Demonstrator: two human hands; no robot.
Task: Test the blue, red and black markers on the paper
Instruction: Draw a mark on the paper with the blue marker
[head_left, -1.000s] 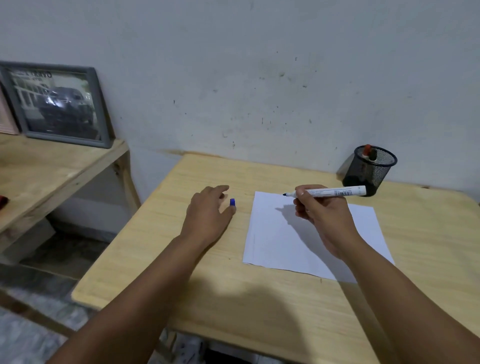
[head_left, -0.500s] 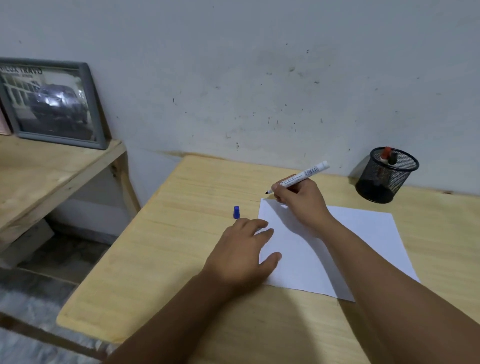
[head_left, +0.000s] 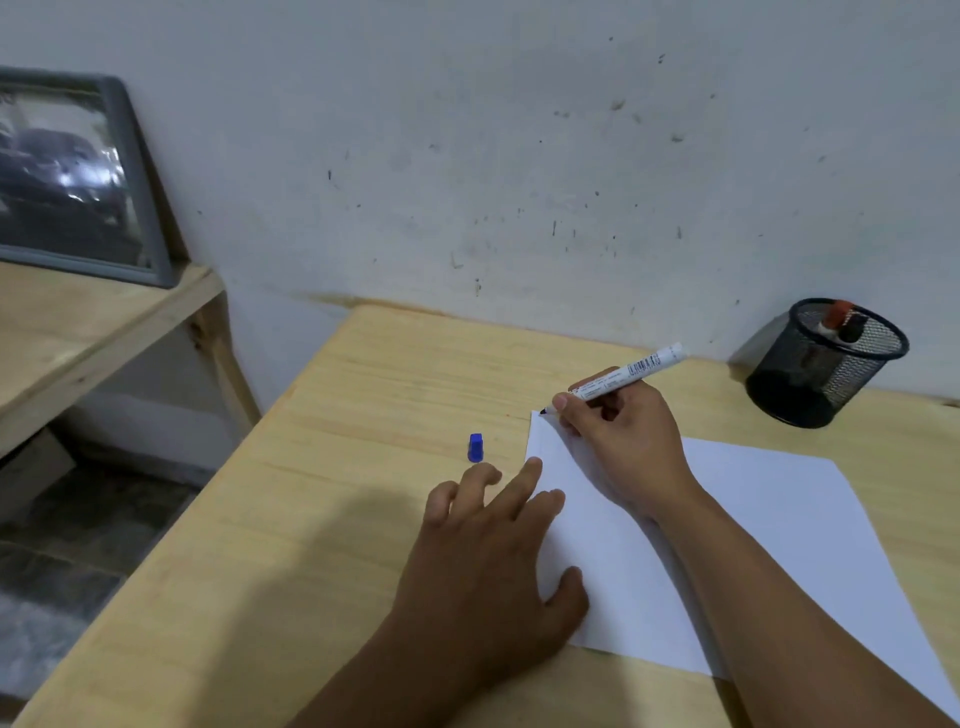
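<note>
A white sheet of paper (head_left: 769, 545) lies on the wooden table (head_left: 363, 467). My right hand (head_left: 618, 441) grips an uncapped white marker (head_left: 631, 371), its dark tip touching the paper's far left corner. A blue cap (head_left: 475, 448) stands on the table just left of the paper. My left hand (head_left: 493, 566) lies flat with fingers spread, pressing the paper's left edge. A black mesh cup (head_left: 823, 364) at the back right holds a red-capped marker (head_left: 837, 314) and a black-capped marker (head_left: 852, 332).
A lower wooden shelf (head_left: 78, 332) stands to the left with a grey framed picture (head_left: 72, 176) leaning on the wall. The table's left edge drops to a dark floor (head_left: 78, 545). The wall runs close behind the table.
My left hand left the blue cap and came down onto the paper's left edge. My right hand tilted the marker and lowered its tip onto the paper's far corner.
</note>
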